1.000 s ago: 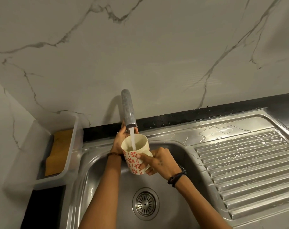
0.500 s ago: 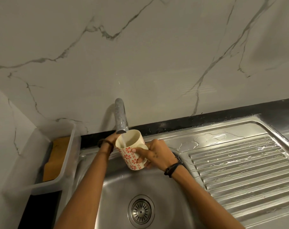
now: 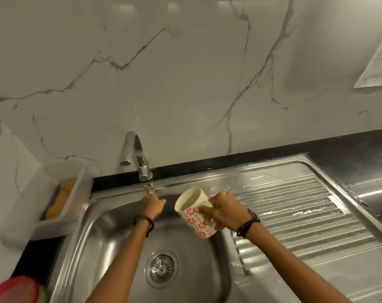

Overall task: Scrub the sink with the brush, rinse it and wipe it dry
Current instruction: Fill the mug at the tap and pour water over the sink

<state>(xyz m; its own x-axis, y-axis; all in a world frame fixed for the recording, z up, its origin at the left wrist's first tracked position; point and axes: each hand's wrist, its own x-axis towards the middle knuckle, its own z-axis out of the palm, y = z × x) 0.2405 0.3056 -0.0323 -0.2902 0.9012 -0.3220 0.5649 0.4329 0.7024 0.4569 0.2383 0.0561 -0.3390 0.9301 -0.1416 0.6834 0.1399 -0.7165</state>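
Observation:
The steel sink (image 3: 111, 241) fills the lower middle, with a round drain (image 3: 161, 268) in its basin. A chrome tap (image 3: 135, 154) curves over the back rim; no water runs from it. My right hand (image 3: 224, 209) grips a cream mug with red flowers (image 3: 193, 212), tilted left, above the basin's right side. My left hand (image 3: 152, 203) holds nothing, fingers stretched toward the tap's base. I see no brush.
A ribbed, wet draining board (image 3: 295, 217) lies to the right. A clear plastic tray (image 3: 61, 200) with a yellow sponge (image 3: 62, 199) stands left of the sink. A red object (image 3: 15, 289) shows at the bottom left corner. Marble wall behind.
The water has stopped. My right hand pulled the mug away from the spout to the right. My left hand let go of the tap and drew back over the basin.

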